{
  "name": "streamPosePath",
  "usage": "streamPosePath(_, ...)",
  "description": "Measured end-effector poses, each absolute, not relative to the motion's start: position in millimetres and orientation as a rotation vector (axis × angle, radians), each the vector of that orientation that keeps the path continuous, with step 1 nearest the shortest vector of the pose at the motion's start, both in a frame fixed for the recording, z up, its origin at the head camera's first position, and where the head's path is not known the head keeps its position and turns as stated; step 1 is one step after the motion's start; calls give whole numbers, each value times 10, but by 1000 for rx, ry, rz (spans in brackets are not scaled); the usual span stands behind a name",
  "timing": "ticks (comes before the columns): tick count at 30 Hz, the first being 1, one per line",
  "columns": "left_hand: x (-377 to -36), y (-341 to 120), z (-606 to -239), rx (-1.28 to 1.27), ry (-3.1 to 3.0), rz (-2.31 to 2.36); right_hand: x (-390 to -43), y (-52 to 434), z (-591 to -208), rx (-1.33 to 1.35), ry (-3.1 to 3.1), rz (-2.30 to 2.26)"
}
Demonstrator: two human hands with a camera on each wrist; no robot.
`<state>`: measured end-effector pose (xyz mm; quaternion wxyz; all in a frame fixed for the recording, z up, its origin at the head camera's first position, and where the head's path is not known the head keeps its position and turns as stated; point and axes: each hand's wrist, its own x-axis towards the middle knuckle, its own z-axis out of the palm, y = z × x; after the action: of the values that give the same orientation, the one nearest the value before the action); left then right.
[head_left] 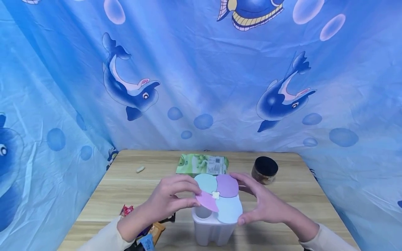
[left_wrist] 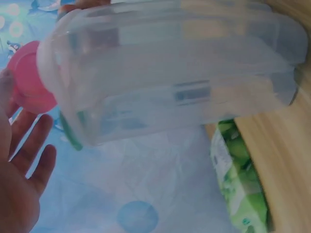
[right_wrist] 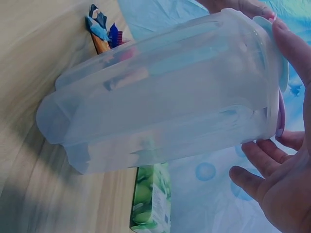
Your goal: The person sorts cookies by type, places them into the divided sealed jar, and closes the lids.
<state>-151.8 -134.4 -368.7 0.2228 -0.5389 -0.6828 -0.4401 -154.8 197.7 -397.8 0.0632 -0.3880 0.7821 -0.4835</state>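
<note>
A tall translucent storage container (head_left: 213, 232) stands upright on the wooden table, with four rounded compartments. Its top carries petal-shaped flap lids: mint, purple, light blue and a pink flap (head_left: 208, 201), around a small white centre piece. My left hand (head_left: 168, 197) pinches the outer edge of the pink flap, which is tilted up, so the front-left compartment shows open beneath. From the right, my right hand (head_left: 268, 205) holds the container's top, thumb at the front corner by the light blue flap, fingers at the back by the purple one. The compartments look empty through the walls (right_wrist: 160, 92).
Behind the container lies a green snack packet (head_left: 201, 164). A jar with a black lid (head_left: 265, 169) stands at the back right. Several wrapped snacks (head_left: 157, 230) lie near my left forearm. A small whitish piece (head_left: 140, 169) rests at the back left. Blue patterned curtains enclose the table.
</note>
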Motion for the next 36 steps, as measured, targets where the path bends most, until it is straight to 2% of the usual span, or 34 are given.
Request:
streamPosePath(21,-1661,-1252,-3327,-1283,-2455,-1469,-1471,1984,-3848,-1089,2460,-1329)
streamPosePath(28,-1701,-1240,-3341,-1306,-2472,-1536,-1350,1943,-3619,-1286,2698,-1268)
streamPosePath(36,-1691,-1248,-3329,-1283,-2472,-1559,-1225,1732,-3432,-1458,2553,-1479)
